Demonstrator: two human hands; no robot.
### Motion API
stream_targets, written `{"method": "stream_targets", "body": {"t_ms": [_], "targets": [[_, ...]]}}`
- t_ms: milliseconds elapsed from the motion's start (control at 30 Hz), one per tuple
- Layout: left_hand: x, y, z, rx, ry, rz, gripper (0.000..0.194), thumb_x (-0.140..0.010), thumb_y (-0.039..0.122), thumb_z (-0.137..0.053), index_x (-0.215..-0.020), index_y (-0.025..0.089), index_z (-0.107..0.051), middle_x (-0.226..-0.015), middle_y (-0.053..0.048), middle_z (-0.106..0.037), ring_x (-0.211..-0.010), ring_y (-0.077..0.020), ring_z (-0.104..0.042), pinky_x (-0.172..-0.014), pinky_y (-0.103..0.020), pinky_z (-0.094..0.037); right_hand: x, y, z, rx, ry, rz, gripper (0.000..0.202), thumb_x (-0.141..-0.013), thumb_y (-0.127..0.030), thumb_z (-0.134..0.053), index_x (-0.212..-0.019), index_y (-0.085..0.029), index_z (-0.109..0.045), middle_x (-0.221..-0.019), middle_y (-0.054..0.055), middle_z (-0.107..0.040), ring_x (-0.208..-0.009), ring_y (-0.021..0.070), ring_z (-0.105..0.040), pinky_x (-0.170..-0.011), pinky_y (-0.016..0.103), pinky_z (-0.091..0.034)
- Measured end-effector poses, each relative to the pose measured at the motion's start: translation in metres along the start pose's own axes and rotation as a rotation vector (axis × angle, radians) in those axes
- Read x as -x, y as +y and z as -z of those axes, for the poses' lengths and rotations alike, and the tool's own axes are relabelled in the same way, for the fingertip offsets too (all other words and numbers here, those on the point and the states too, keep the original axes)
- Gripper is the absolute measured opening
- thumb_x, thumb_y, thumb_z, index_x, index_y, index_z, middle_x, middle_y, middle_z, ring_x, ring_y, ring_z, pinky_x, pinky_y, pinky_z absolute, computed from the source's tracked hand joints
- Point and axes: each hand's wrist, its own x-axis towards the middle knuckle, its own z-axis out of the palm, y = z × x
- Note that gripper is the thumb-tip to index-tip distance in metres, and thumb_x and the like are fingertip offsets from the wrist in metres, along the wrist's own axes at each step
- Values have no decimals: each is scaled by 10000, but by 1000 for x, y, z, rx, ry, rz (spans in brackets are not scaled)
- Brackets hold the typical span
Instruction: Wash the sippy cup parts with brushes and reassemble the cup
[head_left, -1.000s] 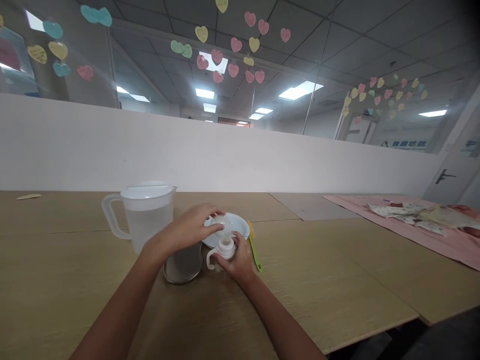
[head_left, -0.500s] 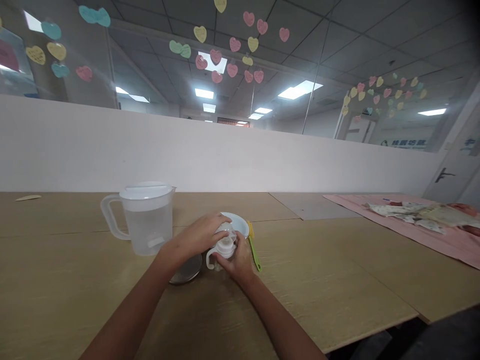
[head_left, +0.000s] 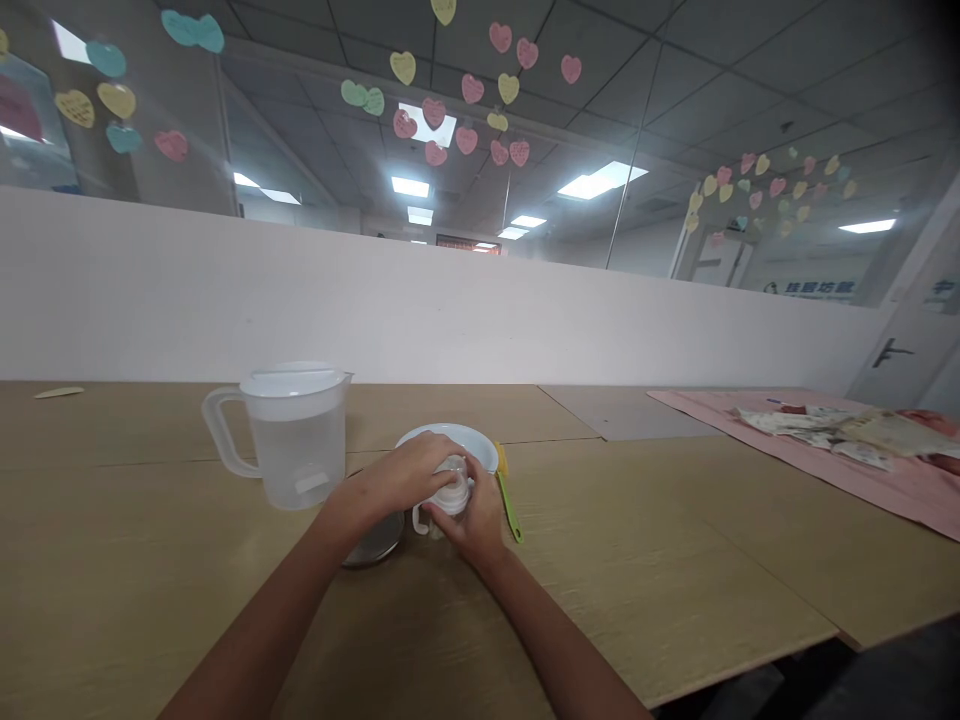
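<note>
On the counter [head_left: 637, 560] I see the pitcher [head_left: 300, 440] near the left forearm [head_left: 292, 580]; a sideways swing could knock it. The white plate [head_left: 480, 445] lies just behind the left hand [head_left: 412, 466]. The right hand [head_left: 481, 515] has its grip clamped around the handled bottle [head_left: 453, 504]; a weak hold may let it tilt. The left grip is wrapped on the clear cap [head_left: 454, 466] atop it; uneven pressing could seat it crooked.

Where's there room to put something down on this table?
Bare table shows right of the green handle, up to the pink cloth, and left of the jug. It's crowded around the left hand and right hand: bottle, plate and grey dish are close together.
</note>
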Motion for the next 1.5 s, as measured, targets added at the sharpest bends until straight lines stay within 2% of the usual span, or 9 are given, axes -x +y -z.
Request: {"method": "stream_targets", "body": {"t_ms": [133, 300, 733, 967, 1067, 1200, 1333, 1400, 1500], "targets": [[-4, 5, -2, 6, -9, 38, 335, -811, 277, -363, -1096, 200, -521, -1092, -55, -589, -986, -208, -528, -786, -293, -418, 0, -1, -2, -5, 28, 5, 716, -666, -517, -578, -1224, -118, -373, -1004, 150, -579, -922, 259, -553, -767, 405, -459], [-10, -4, -5, 82, 15, 55, 495, -757, 293, -455, -1241, 227, -370, -1167, -52, -563, -1011, -212, -530, -802, -298, -419, 1, -3, -7, -32, 81, -65, 659, -650, -492, -591, -1167, -121, -418, -983, 148, -586, -923, 266, -558, -767, 414, -458], [-16, -13, -5, 112, 15, 55, 449, -700, 303, -528, -1138, 216, -484, -1126, -44, -601, -1001, -203, -554, -799, -279, -434, -2, -7, -6, -10, 106, -85, 559, -638, -467, -589, -1055, -114, -470, -917, 141, -598, -865, 266, -563, -710, 405, -463], [-18, -22, -3, 209, -5, 58, 459, -650, 331, -587, -1091, 214, -528, -1056, -35, -634, -948, -186, -581, -780, -257, -446, -1, -6, -6, 17, 96, -71, 549, -648, -491, -584, -1042, -123, -478, -876, 127, -593, -836, 260, -550, -711, 400, -441], [-18, -23, -5, 221, 5, 68, 468, -650, 340, -591, -1096, 208, -531, -1048, -42, -635, -958, -194, -577, -798, -270, -446, -2, -4, -2, 46, 41, -33, 597, -667, -540, -558, -1083, -121, -470, -873, 126, -579, -826, 260, -536, -710, 402, -429], [-14, -27, -1, 346, -7, 46, 620, -663, 388, -593, -1234, 222, -418, -1221, -65, -526, -1029, -192, -541, -787, -258, -463, -6, 0, 7, 21, -62, 48, 687, -710, -565, -493, -1202, -96, -389, -967, 146, -556, -892, 269, -508, -772, 427, -396], [-4, -36, 13, 389, 17, 61, 569, -759, 448, -476, -1273, 231, -368, -1322, -71, -426, -1111, -195, -484, -826, -269, -446, -10, 7, 16, -71, 0, 4, 618, -791, -473, -413, -1273, -105, -297, -1016, 125, -540, -938, 249, -491, -820, 433, -372], [-1, -39, 16, 354, -7, 67, 547, -779, 428, -445, -1280, 226, -358, -1313, -74, -437, -1123, -194, -472, -865, -283, -418, -12, 11, 18, -96, 55, -45, 531, -819, -410, -387, -1261, -125, -313, -1014, 110, -542, -939, 234, -490, -829, 428, -369], [-4, -40, 8, 253, -140, 59, 646, -689, 397, -555, -1274, 210, -356, -1275, -85, -475, -1109, -220, -476, -865, -294, -403, -12, 14, 19, -107, 94, -85, 425, -841, -348, -361, -1213, -145, -373, -968, 91, -558, -901, 214, -503, -813, 413, -384]]}}
